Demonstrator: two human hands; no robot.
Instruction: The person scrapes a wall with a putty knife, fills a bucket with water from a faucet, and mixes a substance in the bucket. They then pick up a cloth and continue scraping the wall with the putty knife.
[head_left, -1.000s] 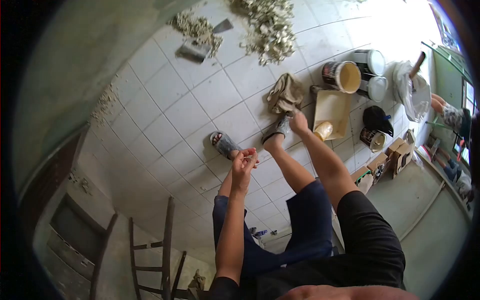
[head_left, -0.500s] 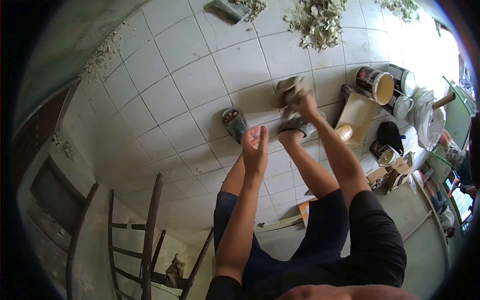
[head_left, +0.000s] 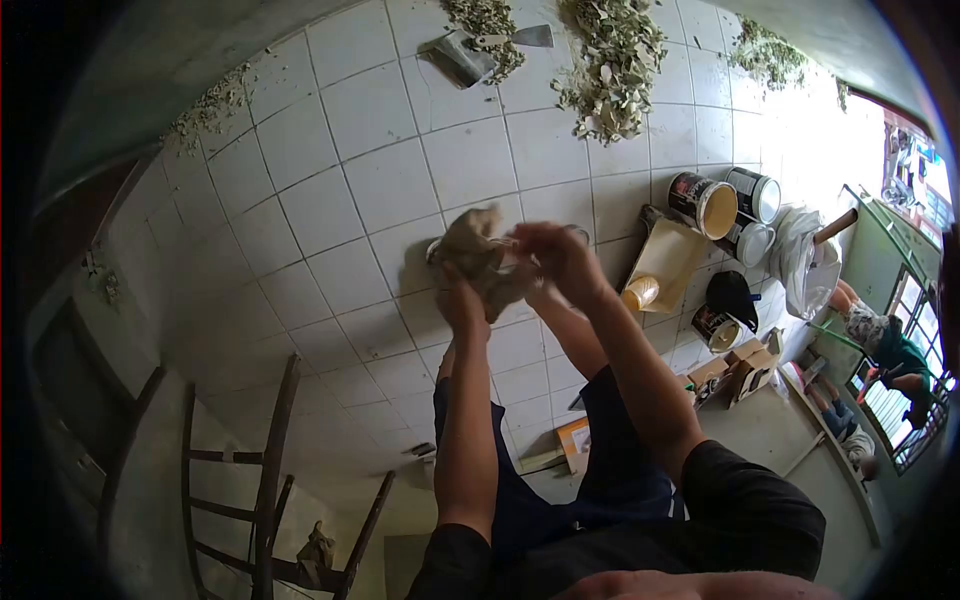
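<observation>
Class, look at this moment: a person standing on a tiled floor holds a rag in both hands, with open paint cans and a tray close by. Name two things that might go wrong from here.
1. The open paint can and the paint tray stand on the floor close by the person's feet; a careless step might tip them and spill paint.
2. Piles of scraped debris lie across the tiled floor. With the left hand and right hand busy on the rag, a slip would be hard to catch.

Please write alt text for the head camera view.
Both hands, left hand and right hand, hold a crumpled brown rag above a white tiled floor. Paint cans and a paint tray sit to the right.
</observation>
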